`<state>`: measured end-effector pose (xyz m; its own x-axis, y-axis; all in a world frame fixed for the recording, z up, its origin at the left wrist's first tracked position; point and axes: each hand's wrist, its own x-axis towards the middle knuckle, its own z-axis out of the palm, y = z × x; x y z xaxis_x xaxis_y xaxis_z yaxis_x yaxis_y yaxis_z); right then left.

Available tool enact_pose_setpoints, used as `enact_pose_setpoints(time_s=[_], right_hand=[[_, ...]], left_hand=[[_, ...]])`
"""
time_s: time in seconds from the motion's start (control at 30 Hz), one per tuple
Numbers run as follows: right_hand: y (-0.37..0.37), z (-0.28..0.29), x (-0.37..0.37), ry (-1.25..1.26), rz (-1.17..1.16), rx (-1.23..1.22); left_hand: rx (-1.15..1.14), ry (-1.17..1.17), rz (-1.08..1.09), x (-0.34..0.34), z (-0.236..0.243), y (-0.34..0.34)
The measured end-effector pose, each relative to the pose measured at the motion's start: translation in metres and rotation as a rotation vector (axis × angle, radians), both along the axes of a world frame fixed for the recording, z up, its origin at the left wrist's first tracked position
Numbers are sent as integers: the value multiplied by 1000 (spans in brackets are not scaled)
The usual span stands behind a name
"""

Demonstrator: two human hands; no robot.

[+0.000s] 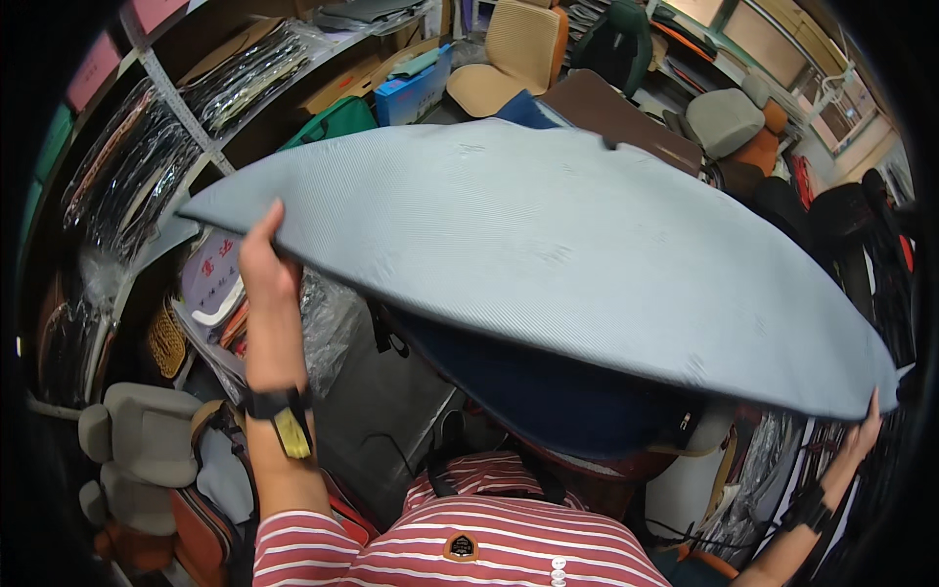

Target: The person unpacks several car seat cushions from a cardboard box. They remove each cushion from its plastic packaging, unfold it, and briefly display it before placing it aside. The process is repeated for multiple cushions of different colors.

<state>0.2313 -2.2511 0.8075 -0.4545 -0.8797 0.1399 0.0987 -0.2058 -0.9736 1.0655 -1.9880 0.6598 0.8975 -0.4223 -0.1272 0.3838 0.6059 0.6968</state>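
Note:
A large, light grey mat (548, 264) with a ribbed surface and a dark edge stretches across the view, raised in front of me. My left hand (268, 264) grips its near edge close to the pointed left end, thumb on top and fingers hidden underneath. At the far right end, my right hand (865, 430) is closed on the mat's lower corner, its fingers partly hidden. Below the mat lies a dark navy sheet (558, 406), largely covered from sight. The mat also hides whatever is directly behind it.
Shelves (181, 103) packed with plastic-wrapped covers stand at the left. A beige seat (509, 59), a blue box (413, 86) and a brown panel (626, 112) are behind the mat. Grey seats (147, 440) sit at lower left; clear plastic (328, 328) lies near my left forearm.

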Motion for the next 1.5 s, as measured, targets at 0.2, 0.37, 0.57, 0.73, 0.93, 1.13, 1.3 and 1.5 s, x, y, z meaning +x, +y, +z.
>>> enact_pose_setpoints(time_s=[0.2, 0.37, 0.57, 0.73, 0.93, 1.13, 1.3, 1.5], right_hand=[[34, -167, -116, 77, -96, 481], [3, -232, -110, 731, -221, 812], [11, -166, 203, 1233, 464, -64], [75, -161, 413, 1781, 936, -235], [40, -210, 495, 1848, 750, -288], [37, -229, 498, 1831, 752, -231], [37, -227, 497, 1815, 738, -250], [36, -230, 495, 1798, 715, -266]], left_hand=[[248, 105, -138, -124, -91, 108], [251, 343, -246, -143, -151, 122], [263, 247, -279, -141, -153, 126], [-48, 503, -30, -124, -156, 116], [-101, 515, 55, -54, -194, 140], [169, 386, 202, -16, -193, 150], [390, -91, 258, -15, -145, 150], [460, -186, 123, 3, -142, 180]])
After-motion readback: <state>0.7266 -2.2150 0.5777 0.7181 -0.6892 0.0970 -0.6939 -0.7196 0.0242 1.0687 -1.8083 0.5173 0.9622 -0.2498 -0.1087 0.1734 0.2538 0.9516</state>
